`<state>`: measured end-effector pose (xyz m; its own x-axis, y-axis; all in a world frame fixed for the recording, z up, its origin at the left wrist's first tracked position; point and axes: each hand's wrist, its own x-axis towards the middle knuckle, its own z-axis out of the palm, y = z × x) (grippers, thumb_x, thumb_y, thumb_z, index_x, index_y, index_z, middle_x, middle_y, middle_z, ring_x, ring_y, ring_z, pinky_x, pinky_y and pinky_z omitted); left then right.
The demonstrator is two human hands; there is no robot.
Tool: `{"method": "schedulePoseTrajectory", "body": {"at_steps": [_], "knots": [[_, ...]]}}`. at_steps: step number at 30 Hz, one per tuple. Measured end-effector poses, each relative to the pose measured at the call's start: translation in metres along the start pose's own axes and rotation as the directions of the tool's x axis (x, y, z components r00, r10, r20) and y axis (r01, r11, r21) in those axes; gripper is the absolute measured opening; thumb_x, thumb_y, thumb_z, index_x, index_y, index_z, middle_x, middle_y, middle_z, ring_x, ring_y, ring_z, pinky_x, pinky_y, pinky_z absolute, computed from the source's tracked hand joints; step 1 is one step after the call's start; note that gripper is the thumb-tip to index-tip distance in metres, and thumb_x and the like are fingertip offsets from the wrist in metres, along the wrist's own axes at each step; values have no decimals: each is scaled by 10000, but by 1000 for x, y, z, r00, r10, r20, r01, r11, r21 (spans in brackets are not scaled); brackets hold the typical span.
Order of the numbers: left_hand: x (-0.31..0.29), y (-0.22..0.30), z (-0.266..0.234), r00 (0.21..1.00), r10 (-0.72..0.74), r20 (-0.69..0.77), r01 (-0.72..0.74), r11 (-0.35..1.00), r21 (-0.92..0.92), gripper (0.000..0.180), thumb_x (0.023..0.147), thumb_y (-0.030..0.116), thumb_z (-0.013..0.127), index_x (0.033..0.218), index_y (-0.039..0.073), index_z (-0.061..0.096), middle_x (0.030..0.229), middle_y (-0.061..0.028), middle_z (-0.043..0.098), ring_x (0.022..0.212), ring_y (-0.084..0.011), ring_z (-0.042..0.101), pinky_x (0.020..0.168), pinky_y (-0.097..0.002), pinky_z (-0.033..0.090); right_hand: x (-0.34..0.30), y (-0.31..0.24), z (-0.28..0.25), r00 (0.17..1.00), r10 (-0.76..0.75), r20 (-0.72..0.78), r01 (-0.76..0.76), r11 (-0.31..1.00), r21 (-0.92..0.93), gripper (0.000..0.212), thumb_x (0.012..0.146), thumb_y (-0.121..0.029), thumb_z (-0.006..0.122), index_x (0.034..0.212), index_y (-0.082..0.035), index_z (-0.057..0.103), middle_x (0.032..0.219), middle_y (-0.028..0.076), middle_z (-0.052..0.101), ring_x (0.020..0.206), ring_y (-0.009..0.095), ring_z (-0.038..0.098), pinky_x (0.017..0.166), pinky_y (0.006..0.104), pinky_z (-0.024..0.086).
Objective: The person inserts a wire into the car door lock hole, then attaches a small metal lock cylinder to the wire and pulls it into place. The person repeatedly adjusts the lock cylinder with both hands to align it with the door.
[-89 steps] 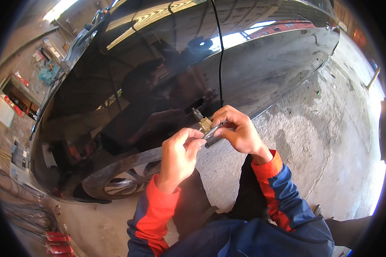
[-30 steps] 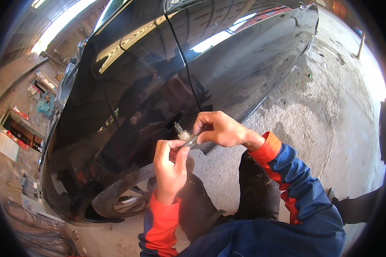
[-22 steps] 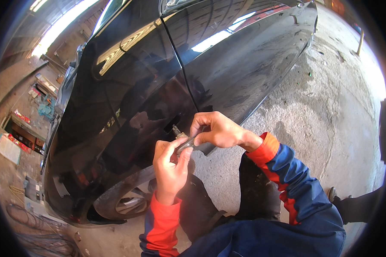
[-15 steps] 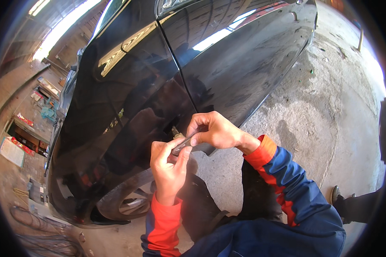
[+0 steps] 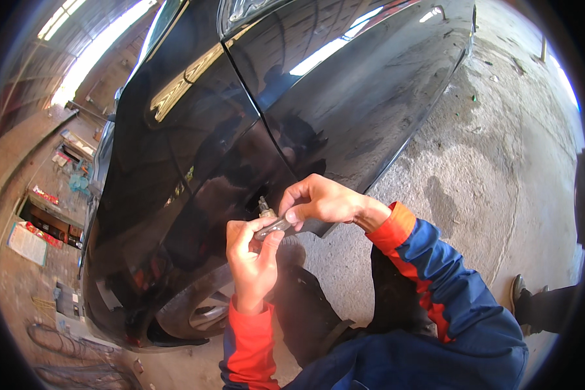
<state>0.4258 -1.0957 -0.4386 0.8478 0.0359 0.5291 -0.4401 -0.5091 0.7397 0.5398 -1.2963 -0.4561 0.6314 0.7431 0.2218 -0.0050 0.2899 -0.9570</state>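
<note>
Between both hands, in front of the black car's side panel [image 5: 175, 169], is a small greyish tool [image 5: 274, 227] with a narrow metal tip pointing up and left; its exact kind is unclear. My left hand [image 5: 250, 260] pinches its rounded body between thumb and fingers. From the other side my right hand [image 5: 325, 200] closes thumb and fingertips at the tool's right end. Fingers partly cover the tool. Just behind it runs the panel gap [image 5: 260, 117] between two body parts, and the car's wheel [image 5: 211, 312] lies below left of my left hand.
Rough concrete floor [image 5: 474, 169] stretches along the car's right. A person's shoe and dark trouser leg [image 5: 546, 300] are at the right edge. On the far left are a cluttered bench [image 5: 58, 201], a paper sheet [image 5: 27, 244] and coiled hoses [image 5: 65, 344].
The view has shifted slightly. The tool has tilted a little between my hands, and more of its pale body shows. Both hands keep their grip near the same spot.
</note>
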Motion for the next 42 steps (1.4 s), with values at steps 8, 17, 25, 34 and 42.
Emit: {"method": "schedulePoseTrajectory", "body": {"at_steps": [8, 17, 25, 34, 42], "knots": [[0, 3, 4, 999, 49, 14, -50, 990, 134, 262, 927, 52, 851, 1148, -21, 731, 1086, -42, 562, 897, -120, 612, 768, -274, 550, -3, -14, 5, 998, 39, -46, -45, 990, -134, 154, 955, -144, 710, 983, 4, 739, 885, 22, 698, 845, 112, 649, 764, 295, 561], [-2, -8, 14, 996, 48, -77, -53, 997, -58, 273, 988, 71, 793, 1183, -79, 674, 1118, -56, 549, 977, -147, 622, 878, -309, 538, -7, -6, 21, 971, -139, -195, 106, 979, -174, 145, 1027, -132, 665, 1019, 9, 695, 938, 42, 692, 846, 130, 661, 756, 310, 588], [0, -4, 14, 990, 40, -133, -39, 999, 9, 327, 1001, 140, 792, 1207, -94, 693, 1176, -163, 712, 956, -220, 706, 835, -347, 597, 4, 1, 22, 972, -113, -207, 96, 991, -88, 144, 1002, -142, 675, 991, -2, 703, 927, 27, 684, 841, 127, 669, 728, 312, 604], [0, 7, 17, 988, -25, -153, 13, 997, -79, 288, 971, 146, 827, 1110, -82, 717, 1133, -178, 697, 1001, -265, 717, 875, -389, 598, 10, 17, 18, 969, -123, -215, 108, 991, -80, 194, 1055, -211, 629, 988, -39, 689, 916, 18, 700, 837, 120, 656, 727, 306, 582], [1, 0, 16, 985, 13, -174, -26, 997, -77, 251, 987, 127, 792, 1124, -75, 732, 1161, -185, 671, 997, -275, 712, 871, -388, 600, 6, 18, 22, 966, -148, -210, 132, 987, -90, 198, 1106, -222, 608, 1027, -51, 668, 952, -11, 687, 857, 100, 634, 786, 296, 563]]}}
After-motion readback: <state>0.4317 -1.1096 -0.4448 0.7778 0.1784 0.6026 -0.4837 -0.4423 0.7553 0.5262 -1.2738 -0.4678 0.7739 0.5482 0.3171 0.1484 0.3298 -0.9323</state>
